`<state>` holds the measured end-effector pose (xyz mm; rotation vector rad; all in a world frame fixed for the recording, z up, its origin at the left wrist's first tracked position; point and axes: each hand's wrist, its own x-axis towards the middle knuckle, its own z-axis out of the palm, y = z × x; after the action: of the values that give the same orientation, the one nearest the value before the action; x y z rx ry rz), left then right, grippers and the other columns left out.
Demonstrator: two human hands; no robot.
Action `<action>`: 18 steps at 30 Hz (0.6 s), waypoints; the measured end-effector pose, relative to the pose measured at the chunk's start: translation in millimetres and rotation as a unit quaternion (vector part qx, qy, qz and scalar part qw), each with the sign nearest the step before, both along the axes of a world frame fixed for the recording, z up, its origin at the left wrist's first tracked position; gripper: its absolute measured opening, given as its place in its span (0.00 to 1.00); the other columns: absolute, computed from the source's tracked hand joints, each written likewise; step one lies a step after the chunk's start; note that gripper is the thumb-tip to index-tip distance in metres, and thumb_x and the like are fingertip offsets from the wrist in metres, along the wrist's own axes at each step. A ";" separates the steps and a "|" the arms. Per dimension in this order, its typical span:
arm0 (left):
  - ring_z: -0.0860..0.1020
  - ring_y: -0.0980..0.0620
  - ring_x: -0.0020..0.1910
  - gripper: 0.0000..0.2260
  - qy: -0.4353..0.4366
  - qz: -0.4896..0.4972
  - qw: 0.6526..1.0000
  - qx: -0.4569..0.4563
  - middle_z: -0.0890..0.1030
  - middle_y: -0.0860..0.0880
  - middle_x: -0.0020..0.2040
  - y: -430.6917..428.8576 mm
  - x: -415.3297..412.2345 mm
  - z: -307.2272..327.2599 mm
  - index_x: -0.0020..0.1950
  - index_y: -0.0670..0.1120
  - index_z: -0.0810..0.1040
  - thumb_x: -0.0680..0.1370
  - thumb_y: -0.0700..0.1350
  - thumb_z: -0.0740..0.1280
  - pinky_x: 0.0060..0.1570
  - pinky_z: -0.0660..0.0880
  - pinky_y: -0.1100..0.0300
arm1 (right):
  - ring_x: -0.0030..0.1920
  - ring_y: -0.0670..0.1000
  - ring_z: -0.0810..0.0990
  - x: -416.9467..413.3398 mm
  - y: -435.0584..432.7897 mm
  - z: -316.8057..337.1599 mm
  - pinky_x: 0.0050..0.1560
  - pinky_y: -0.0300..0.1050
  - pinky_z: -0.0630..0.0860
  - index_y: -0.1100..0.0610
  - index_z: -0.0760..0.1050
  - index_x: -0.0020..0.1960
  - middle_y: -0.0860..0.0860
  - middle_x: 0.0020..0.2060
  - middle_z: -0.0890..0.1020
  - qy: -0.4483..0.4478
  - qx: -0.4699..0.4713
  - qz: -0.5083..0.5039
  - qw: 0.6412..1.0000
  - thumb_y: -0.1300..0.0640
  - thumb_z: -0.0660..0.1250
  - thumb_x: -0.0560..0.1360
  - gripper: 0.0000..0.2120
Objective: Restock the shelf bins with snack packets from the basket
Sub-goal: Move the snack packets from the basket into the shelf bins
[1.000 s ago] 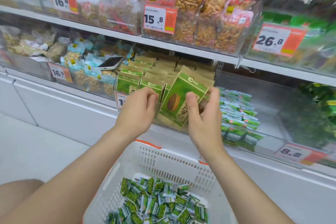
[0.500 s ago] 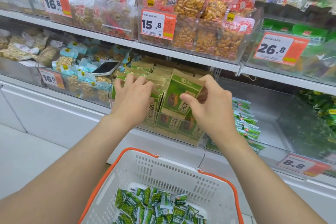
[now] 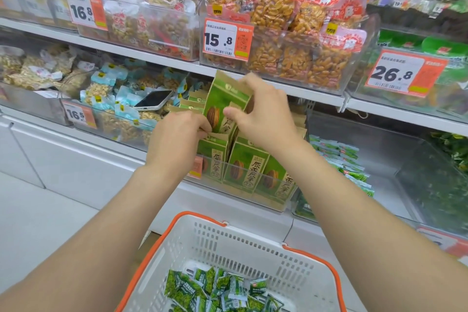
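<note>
Right hand (image 3: 263,119) holds a green packet (image 3: 222,97); left hand (image 3: 177,142) pinches its corner.

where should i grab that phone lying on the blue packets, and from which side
Pinch the phone across its two long edges near the end facing the aisle, coming from the front under the upper shelf. It lies screen up on loose pale blue packets, so those edges are free.

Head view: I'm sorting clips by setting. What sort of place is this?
Probably a supermarket snack aisle: orange price tags on clear shelf bins, sealed peanut packets stacked inside, and a white shopping basket holding small green snack packets.
</note>
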<state>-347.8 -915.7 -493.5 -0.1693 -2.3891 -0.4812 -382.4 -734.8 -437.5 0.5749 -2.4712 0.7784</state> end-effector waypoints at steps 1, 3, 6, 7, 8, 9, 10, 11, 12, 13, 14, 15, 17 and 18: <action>0.82 0.44 0.45 0.05 0.007 0.000 1.000 -0.003 0.86 0.50 0.46 -0.4 0.4 0.1 0.51 0.51 0.88 0.79 0.42 0.74 0.43 0.77 0.50 | 0.47 0.52 0.78 -5.8 -1.4 1.5 0.55 0.54 0.78 0.48 0.80 0.55 0.46 0.43 0.84 -0.022 0.043 0.006 0.999 0.42 0.75 0.75 0.14; 0.83 0.43 0.45 0.04 0.022 -0.003 1.000 -0.010 0.87 0.51 0.46 -1.0 1.0 1.0 0.50 0.52 0.88 0.79 0.43 0.74 0.44 0.79 0.47 | 0.45 0.53 0.80 -12.8 -3.5 9.6 0.58 0.58 0.77 0.47 0.83 0.50 0.43 0.39 0.83 -0.040 0.088 0.017 0.995 0.41 0.73 0.75 0.11; 0.84 0.44 0.45 0.05 0.035 -0.009 0.999 -0.030 0.87 0.52 0.45 -2.2 -1.2 1.4 0.50 0.53 0.88 0.78 0.43 0.75 0.47 0.78 0.45 | 0.47 0.49 0.81 -20.0 -10.5 23.9 0.56 0.50 0.76 0.47 0.84 0.53 0.42 0.44 0.85 -0.075 0.107 0.060 0.990 0.47 0.73 0.78 0.07; 0.84 0.45 0.45 0.05 0.036 -0.007 0.999 -0.034 0.87 0.52 0.44 -2.8 -2.0 1.6 0.49 0.53 0.88 0.78 0.43 0.75 0.47 0.78 0.46 | 0.47 0.49 0.81 -21.6 -14.7 28.1 0.54 0.49 0.76 0.49 0.85 0.52 0.45 0.44 0.86 -0.089 0.133 0.067 0.985 0.49 0.74 0.78 0.06; 0.84 0.45 0.45 0.05 0.037 -0.005 0.999 -0.035 0.86 0.52 0.44 -3.3 -2.5 1.6 0.49 0.54 0.87 0.78 0.43 0.75 0.46 0.78 0.46 | 0.48 0.50 0.81 -23.9 -19.4 30.7 0.54 0.50 0.78 0.51 0.85 0.51 0.47 0.44 0.86 -0.094 0.174 0.063 0.978 0.50 0.74 0.77 0.06; 0.83 0.45 0.44 0.06 0.038 -0.003 0.999 -0.034 0.86 0.52 0.44 -3.6 -2.5 1.6 0.49 0.54 0.87 0.78 0.43 0.75 0.46 0.77 0.48 | 0.50 0.53 0.81 -27.2 -23.9 31.8 0.56 0.52 0.79 0.53 0.84 0.52 0.50 0.46 0.86 -0.098 0.216 0.051 0.970 0.49 0.75 0.76 0.09; 0.83 0.44 0.44 0.06 0.040 -0.001 0.999 -0.034 0.86 0.52 0.44 -4.0 -2.4 1.6 0.49 0.55 0.88 0.78 0.43 0.75 0.45 0.77 0.48 | 0.55 0.55 0.80 -30.4 -28.0 32.0 0.60 0.54 0.78 0.54 0.83 0.56 0.51 0.51 0.86 -0.107 0.253 0.037 0.961 0.48 0.76 0.74 0.14; 0.83 0.44 0.44 0.06 0.040 0.000 0.999 -0.035 0.86 0.52 0.44 -4.2 -2.3 1.7 0.48 0.55 0.88 0.78 0.44 0.75 0.44 0.76 0.49 | 0.60 0.56 0.78 -34.7 -31.7 31.3 0.63 0.56 0.76 0.54 0.82 0.60 0.51 0.57 0.84 -0.122 0.280 0.023 0.952 0.47 0.77 0.74 0.19; 0.84 0.44 0.43 0.06 0.041 0.002 0.998 -0.037 0.86 0.52 0.44 -4.5 -1.9 1.8 0.48 0.55 0.88 0.77 0.43 0.76 0.44 0.76 0.49 | 0.63 0.57 0.76 -37.3 -34.4 30.9 0.65 0.56 0.75 0.54 0.80 0.63 0.51 0.60 0.81 -0.136 0.300 0.023 0.944 0.45 0.78 0.73 0.23; 0.83 0.44 0.43 0.06 0.040 0.004 0.998 -0.040 0.86 0.52 0.44 -4.7 -1.9 1.7 0.48 0.55 0.88 0.77 0.43 0.76 0.43 0.76 0.50 | 0.63 0.59 0.75 -41.1 -37.7 29.1 0.65 0.57 0.75 0.53 0.80 0.62 0.51 0.60 0.80 -0.148 0.309 0.025 0.939 0.44 0.78 0.73 0.22; 0.83 0.44 0.43 0.06 0.040 0.004 0.998 -0.042 0.86 0.52 0.44 -4.7 -2.5 1.5 0.48 0.55 0.87 0.77 0.43 0.76 0.43 0.76 0.49 | 0.62 0.60 0.75 -43.2 -40.7 27.1 0.63 0.58 0.76 0.50 0.80 0.56 0.51 0.57 0.80 -0.156 0.316 0.027 0.935 0.44 0.78 0.72 0.17; 0.83 0.44 0.44 0.06 0.039 0.006 0.998 -0.043 0.86 0.53 0.44 -4.9 -3.1 0.9 0.48 0.55 0.87 0.77 0.43 0.76 0.43 0.75 0.49 | 0.59 0.61 0.76 -44.1 -43.2 24.6 0.61 0.58 0.77 0.48 0.77 0.47 0.51 0.52 0.79 -0.159 0.328 0.028 0.931 0.45 0.78 0.72 0.12; 0.83 0.44 0.44 0.07 0.038 0.009 0.998 -0.042 0.86 0.53 0.44 -4.6 -4.4 -1.8 0.48 0.55 0.87 0.77 0.42 0.76 0.41 0.74 0.50 | 0.52 0.61 0.77 -48.7 -45.3 16.1 0.54 0.56 0.79 0.46 0.70 0.37 0.50 0.43 0.76 -0.170 0.344 0.029 0.923 0.51 0.76 0.74 0.15; 0.82 0.44 0.44 0.07 0.037 0.009 0.999 -0.038 0.85 0.53 0.45 -3.5 -4.1 -3.4 0.49 0.55 0.86 0.77 0.42 0.76 0.40 0.74 0.51 | 0.49 0.61 0.77 -48.3 -46.3 12.3 0.50 0.54 0.79 0.46 0.71 0.36 0.50 0.41 0.76 -0.177 0.346 0.027 0.921 0.54 0.74 0.74 0.14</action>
<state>-352.0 -919.2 -497.0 -0.1968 -2.3362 -0.3703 -430.8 -781.1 -425.3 0.7992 -3.0752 -0.0200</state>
